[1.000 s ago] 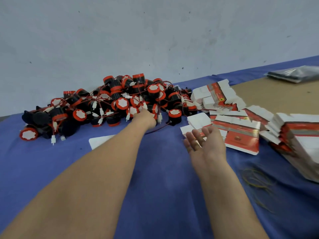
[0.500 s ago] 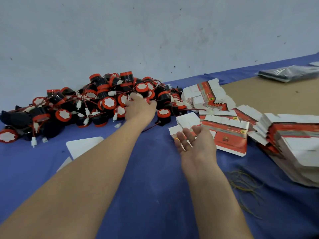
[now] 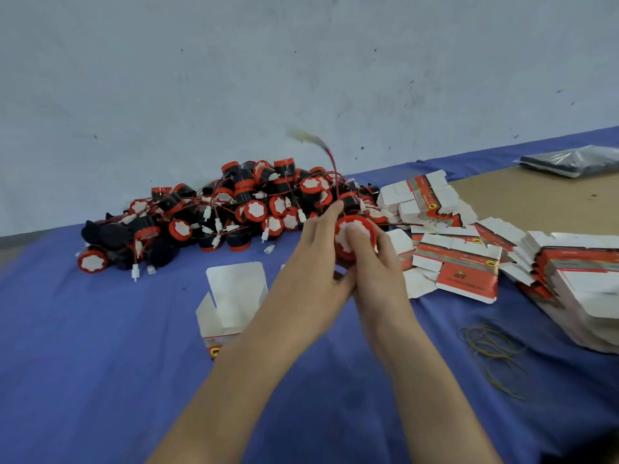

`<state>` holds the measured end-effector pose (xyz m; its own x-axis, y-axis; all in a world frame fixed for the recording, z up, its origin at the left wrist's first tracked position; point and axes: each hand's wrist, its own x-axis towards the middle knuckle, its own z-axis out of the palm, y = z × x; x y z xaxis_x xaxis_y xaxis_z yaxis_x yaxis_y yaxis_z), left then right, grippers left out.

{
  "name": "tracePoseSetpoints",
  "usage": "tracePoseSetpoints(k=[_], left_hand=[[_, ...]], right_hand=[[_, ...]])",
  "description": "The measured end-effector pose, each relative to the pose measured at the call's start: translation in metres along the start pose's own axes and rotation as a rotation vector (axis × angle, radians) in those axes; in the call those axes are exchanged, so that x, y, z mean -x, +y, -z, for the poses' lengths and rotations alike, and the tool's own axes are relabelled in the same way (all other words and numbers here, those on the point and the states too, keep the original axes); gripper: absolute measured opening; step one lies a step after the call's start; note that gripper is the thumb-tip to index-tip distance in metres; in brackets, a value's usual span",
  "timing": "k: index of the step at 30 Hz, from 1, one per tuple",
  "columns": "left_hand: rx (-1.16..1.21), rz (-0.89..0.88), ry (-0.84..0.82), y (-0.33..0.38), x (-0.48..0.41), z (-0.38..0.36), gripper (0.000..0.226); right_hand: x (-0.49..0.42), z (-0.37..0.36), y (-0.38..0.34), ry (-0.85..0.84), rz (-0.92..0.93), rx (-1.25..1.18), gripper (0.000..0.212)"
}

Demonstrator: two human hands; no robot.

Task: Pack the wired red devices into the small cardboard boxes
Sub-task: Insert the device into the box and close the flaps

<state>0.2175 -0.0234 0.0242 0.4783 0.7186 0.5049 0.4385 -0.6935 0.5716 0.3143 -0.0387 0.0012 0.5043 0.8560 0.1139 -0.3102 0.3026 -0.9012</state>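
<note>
Red device [image 3: 355, 237] is gripped by both my left hand [image 3: 311, 262] and right hand [image 3: 375, 272] over the table's [image 3: 100, 363] middle, just before the pile [image 3: 234, 209]. Its wire [image 3: 330, 159] arcs up, probably for tucking before boxing.

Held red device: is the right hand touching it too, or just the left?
Touching. The head view shows the right hand's thumb pressed on the red device's white face, while the left hand grips its other side.

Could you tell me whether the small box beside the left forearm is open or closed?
Open: the small box has its flaps spread, white inside showing.
</note>
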Motion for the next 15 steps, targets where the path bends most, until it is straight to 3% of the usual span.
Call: tracePoseSetpoints(k=[2,5,7,11,15], left_hand=[[-0.007,-0.023,0.013,-0.003,0.017,0.013,0.062],[-0.094,-0.082,0.234,-0.010,0.034,0.038,0.038],[-0.212,-0.116,0.335,-0.016,0.036,0.051,0.035],[-0.424,-0.084,0.301,-0.028,0.040,0.063,0.032],[-0.292,0.088,0.263,-0.041,0.049,0.070,0.031]], right_hand=[[0.004,0.003,0.002,-0.023,0.057,0.084,0.040],[0.010,0.000,0.002,-0.109,0.252,0.319,0.044],[0.014,-0.005,0.006,-0.195,0.392,0.525,0.051],[0.028,-0.018,0.020,-0.356,0.563,0.719,0.062],[0.035,-0.031,0.029,-0.404,0.560,0.700,0.055]])
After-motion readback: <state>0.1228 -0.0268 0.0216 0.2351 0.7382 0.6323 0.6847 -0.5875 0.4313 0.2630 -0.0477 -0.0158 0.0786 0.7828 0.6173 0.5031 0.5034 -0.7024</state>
